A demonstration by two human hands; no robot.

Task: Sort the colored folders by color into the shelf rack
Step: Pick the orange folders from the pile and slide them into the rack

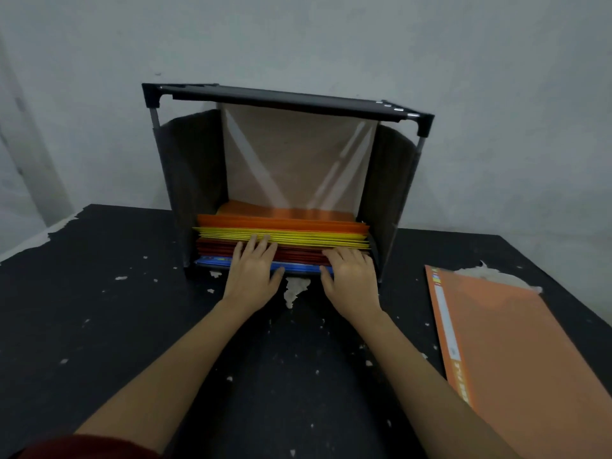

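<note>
The left hand (253, 271) and right hand (351, 276), each grip apart with fingers (261, 244) straight, pressed the front edges of the stacked folders (284, 238) in the shelf rack (281, 101); the loose orange folder (516, 342) lay on the desk (99, 293) rightward, long axis front-to-back, nearer the right hand

Folder stack (298, 234) inside rack (187, 180) on table (99, 309); loose folder (516, 342) right.
</note>
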